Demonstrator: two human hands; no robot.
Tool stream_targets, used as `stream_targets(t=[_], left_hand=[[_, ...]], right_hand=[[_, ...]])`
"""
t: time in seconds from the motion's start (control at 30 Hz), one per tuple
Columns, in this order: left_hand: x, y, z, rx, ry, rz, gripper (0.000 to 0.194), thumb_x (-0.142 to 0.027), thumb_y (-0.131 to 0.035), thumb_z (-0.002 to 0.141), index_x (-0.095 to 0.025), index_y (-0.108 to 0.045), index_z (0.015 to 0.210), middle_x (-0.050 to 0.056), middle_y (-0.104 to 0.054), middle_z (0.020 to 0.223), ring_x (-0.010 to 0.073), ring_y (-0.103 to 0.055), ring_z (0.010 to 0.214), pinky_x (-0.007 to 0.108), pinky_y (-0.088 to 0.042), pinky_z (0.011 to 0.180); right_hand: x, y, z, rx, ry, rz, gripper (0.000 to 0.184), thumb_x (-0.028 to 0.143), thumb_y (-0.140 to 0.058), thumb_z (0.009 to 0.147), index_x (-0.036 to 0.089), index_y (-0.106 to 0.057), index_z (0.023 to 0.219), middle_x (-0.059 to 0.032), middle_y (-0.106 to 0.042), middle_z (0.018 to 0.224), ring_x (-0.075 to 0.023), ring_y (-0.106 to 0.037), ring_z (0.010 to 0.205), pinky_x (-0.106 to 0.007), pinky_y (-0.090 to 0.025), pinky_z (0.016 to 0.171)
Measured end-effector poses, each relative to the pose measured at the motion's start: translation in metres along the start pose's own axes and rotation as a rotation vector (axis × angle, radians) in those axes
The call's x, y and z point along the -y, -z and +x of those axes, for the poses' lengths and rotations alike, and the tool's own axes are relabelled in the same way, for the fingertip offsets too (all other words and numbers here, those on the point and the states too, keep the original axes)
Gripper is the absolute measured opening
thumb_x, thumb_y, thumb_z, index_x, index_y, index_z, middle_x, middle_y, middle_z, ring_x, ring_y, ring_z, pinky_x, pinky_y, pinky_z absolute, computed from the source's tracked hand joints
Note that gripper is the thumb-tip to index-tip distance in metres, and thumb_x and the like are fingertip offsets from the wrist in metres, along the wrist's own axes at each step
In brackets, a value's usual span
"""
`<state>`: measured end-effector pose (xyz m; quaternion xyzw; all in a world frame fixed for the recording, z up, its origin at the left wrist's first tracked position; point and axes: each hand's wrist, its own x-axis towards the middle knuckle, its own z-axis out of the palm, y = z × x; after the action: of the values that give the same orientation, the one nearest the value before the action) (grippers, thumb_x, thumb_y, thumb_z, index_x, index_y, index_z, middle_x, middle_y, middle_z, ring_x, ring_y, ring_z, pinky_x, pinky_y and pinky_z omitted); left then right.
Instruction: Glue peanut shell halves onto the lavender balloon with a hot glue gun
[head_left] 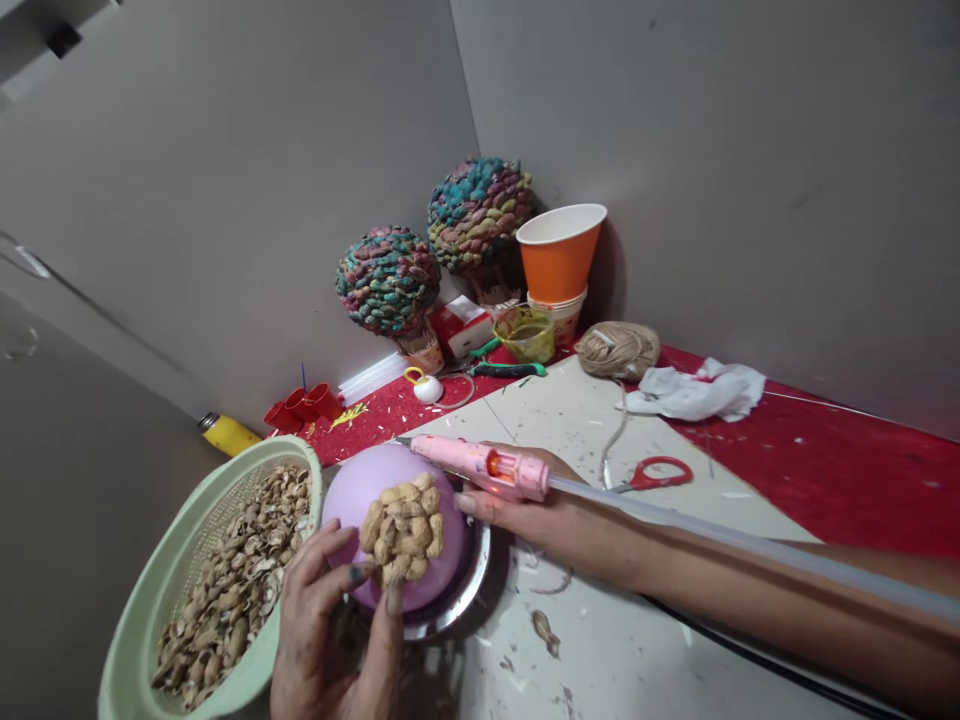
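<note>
A purple balloon (349,485) sits in a shiny metal bowl (480,578), with a patch of peanut shells (409,525) stuck on its near side. My left hand (330,610) is at the patch's lower left edge, thumb and index finger closed about a shell there, its other fingers against the balloon. In my right hand (517,510) is a pink glue gun (465,462), its nozzle pointing left over the balloon's top. A long clear glue stick (675,530) runs out of its back along my forearm. Most of my right fingers are hidden behind the gun.
A green basket (124,620) of peanut shells stands at left. Behind are two coloured shell-covered balls (388,280), an orange paper cup (562,260), a twine ball (619,350) and red cups (322,402). Red-handled scissors (660,473) lie right; a loose shell (545,634) lies in front.
</note>
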<state>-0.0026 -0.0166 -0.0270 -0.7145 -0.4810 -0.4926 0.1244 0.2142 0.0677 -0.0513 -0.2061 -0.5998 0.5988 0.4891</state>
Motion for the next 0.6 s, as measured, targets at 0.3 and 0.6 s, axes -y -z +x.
stream_targets(t=[0.3, 0.6], left_hand=[[-0.002, 0.003, -0.004, 0.003, -0.052, 0.032, 0.020, -0.012, -0.068, 0.081, -0.023, -0.067, 0.097, 0.008, -0.068, 0.116, 0.0261, -0.065, 0.108, 0.045, -0.055, 0.091], [0.001, 0.010, -0.002, 0.085, -0.136, 0.003, 0.036, 0.002, -0.068, 0.074, -0.021, -0.066, 0.102, 0.008, -0.068, 0.112, 0.0267, -0.064, 0.109, 0.047, -0.052, 0.094]], right_hand=[[0.005, -0.003, 0.001, -0.042, -0.027, -0.029, 0.049, 0.037, -0.070, 0.085, 0.025, -0.061, 0.132, -0.0055, -0.069, 0.117, -0.0310, -0.061, 0.112, -0.051, -0.042, 0.108], [0.013, -0.004, -0.002, 0.047, -0.007, 0.057, 0.050, 0.031, -0.066, 0.090, 0.027, -0.054, 0.138, -0.0036, -0.057, 0.139, -0.0274, -0.050, 0.129, -0.045, -0.035, 0.114]])
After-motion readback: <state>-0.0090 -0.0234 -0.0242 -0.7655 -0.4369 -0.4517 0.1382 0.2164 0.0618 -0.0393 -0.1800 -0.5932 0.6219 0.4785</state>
